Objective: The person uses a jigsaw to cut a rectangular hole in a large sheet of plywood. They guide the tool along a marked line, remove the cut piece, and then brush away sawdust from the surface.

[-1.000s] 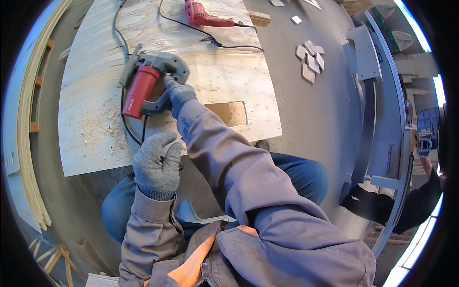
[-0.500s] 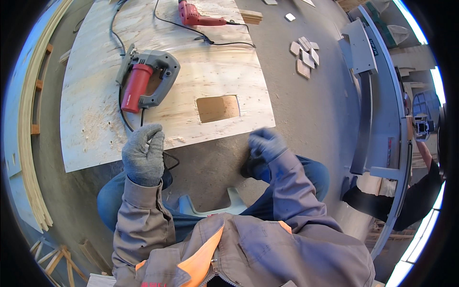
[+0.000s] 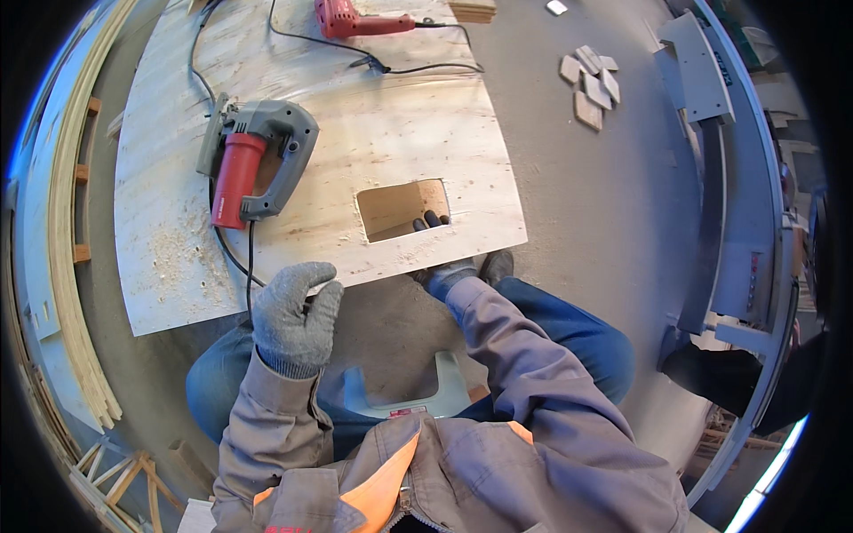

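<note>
My left hand (image 3: pixel 298 315), in a grey knitted glove, is raised in front of the plywood sheet's near edge. It is open and holds nothing, thumb and fingers apart. My right hand (image 3: pixel 450 273) reaches under the near edge of the plywood sheet (image 3: pixel 426 115). Dark gloved fingertips show stretched out inside the rectangular cutout (image 3: pixel 388 211); the sheet hides the middle of that hand. A red and grey jigsaw (image 3: pixel 258 164) lies on the sheet, left of the cutout, its black cord running down past my left hand.
A red corded drill (image 3: pixel 360 19) lies at the sheet's far end. Sawdust (image 3: pixel 182 253) is scattered at left. Several small wood offcuts (image 3: pixel 591 86) lie on the floor at right. Stacked sheets (image 3: pixel 67 266) stand at far left. A pale stool (image 3: pixel 404 404) shows between my legs.
My right hand has gone down and left, under the sheet, and its fingertips now appear in the cutout. My left hand has opened from a closed shape and shifted slightly right.
</note>
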`<state>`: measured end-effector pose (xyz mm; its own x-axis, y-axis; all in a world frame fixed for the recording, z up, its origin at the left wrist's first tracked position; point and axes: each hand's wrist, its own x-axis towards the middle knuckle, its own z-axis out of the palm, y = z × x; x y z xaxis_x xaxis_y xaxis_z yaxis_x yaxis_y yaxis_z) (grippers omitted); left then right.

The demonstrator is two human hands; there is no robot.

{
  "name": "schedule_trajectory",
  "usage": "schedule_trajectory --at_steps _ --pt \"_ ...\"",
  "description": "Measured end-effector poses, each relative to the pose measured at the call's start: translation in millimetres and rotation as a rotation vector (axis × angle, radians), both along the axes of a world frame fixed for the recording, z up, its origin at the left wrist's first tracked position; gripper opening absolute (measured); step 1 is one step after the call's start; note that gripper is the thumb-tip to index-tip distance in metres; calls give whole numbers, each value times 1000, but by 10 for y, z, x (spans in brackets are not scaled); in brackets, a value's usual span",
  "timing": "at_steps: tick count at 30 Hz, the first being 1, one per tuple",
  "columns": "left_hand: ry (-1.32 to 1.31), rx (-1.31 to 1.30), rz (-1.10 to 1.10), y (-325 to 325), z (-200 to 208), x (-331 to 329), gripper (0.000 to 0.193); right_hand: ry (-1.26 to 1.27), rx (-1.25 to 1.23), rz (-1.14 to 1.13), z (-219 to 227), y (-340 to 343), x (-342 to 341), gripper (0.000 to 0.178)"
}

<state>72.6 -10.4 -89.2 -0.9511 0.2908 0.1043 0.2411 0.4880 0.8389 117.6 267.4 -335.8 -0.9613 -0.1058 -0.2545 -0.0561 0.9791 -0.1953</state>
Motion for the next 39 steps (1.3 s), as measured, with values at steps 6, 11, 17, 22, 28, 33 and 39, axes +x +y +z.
schedule_trajectory --at_steps 6,11,17,22,28,33,39 --pt "-110 -77 -17 30 53 -57 19 331 -232 -32 -170 -27 -200 76" --pt "-102 -61 -127 116 -49 -138 27 546 -261 -61 -212 43 -452 69" --pt "-204 -162 -192 99 -55 -152 24 463 -218 -16 -288 85 -333 69" --pt "-147 -138 -209 178 -75 -121 24 423 -176 12 -529 3 -385 69" --pt "-68 -78 -222 235 -119 -22 24 469 -152 -98 -503 -301 -82 71" --pt "-94 -78 -273 269 24 51 22 -65 15 -85 285 -146 278 85" --pt "64 -48 -260 169 111 150 19 -434 316 -151 1246 722 392 46"
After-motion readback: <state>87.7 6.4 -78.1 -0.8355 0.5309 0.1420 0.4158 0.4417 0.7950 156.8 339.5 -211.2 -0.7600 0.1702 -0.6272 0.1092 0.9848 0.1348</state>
